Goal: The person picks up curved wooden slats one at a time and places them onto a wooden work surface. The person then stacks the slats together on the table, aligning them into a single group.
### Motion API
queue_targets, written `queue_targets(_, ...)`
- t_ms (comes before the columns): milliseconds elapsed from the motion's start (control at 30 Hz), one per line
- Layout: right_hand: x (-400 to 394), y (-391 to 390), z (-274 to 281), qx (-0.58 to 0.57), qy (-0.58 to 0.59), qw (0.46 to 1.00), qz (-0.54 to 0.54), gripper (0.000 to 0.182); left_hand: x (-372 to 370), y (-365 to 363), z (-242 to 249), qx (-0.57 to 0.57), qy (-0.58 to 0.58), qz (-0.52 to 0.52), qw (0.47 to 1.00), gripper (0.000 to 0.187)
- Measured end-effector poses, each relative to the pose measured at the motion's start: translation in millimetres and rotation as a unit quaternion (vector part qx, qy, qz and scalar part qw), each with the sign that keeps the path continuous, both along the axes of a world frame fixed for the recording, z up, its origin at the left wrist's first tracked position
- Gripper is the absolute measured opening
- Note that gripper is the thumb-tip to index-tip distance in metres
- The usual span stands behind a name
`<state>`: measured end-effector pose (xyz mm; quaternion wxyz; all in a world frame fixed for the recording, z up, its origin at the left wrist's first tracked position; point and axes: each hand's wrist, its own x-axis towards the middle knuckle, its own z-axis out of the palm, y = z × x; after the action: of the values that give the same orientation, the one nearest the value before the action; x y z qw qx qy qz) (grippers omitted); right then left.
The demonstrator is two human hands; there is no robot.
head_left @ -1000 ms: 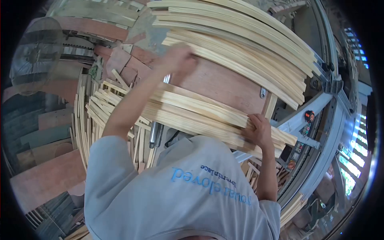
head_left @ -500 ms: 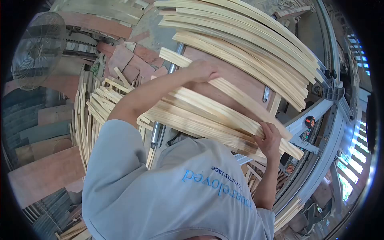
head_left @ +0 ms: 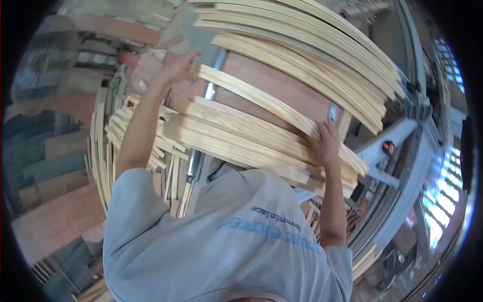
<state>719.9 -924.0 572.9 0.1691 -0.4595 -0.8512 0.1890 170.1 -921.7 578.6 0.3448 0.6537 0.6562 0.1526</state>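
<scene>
My left hand [head_left: 179, 67] is at the far left end of a pale wooden strip [head_left: 251, 93], fingers apart and somewhat blurred, with the strip's end right by its palm. Further along the same strip, my right hand [head_left: 326, 144] grips it near its right end, fingers bent over the edge. The strip lies slantwise over a reddish-brown board [head_left: 282, 75]. Nearer my body, a row of similar wooden strips [head_left: 236, 136] lies side by side, passing under my right hand and wrist.
Beyond the board lies a large stack of long strips [head_left: 302, 45]. A metal bar [head_left: 210, 90] runs under the strips on the left. Loose offcuts [head_left: 121, 126] crowd the left side, near a fan [head_left: 43, 65]. A grey metal frame [head_left: 390, 133] stands at right, with a tape measure [head_left: 388, 147].
My left hand has slid left from the middle of a strip to its end and opened. My right hand has moved up and slightly left. The strip lies further left.
</scene>
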Motion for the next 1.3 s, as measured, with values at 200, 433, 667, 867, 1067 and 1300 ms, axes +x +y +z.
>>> queue_targets(200, 15, 11, -15, -0.063, -0.057, 0.996, -0.027, 0.052, 37, -7, 18, 0.056, 0.207, -0.017, 0.977, 0.043)
queue_targets(433, 31, 37, -29, -0.027, -0.107, 0.992, -0.065, 0.053, 42, -7, -17, 0.019, 0.058, 0.030, 0.998, 0.057)
queue_targets(667, 40, 37, -24, -0.046, -0.094, 0.991, -0.083, 0.055, 103, -4, 37, 0.015, 0.239, 0.086, 0.967, 0.058)
queue_targets(867, 40, 38, -21, -0.029, -0.091, 0.993, -0.071, 0.050, 77, -3, 8, 0.006, 0.215, 0.062, 0.975, 0.054)
queue_targets(1067, 45, 39, -28, -0.009, -0.057, 0.997, -0.047, 0.050, 131, -15, 61, 0.171, 0.263, 0.029, 0.949, 0.053)
queue_targets(1300, 40, 49, -36, -0.074, -0.048, 0.996, -0.022, 0.056, 233, -46, -9, 0.069, -0.065, -0.067, 0.993, 0.023)
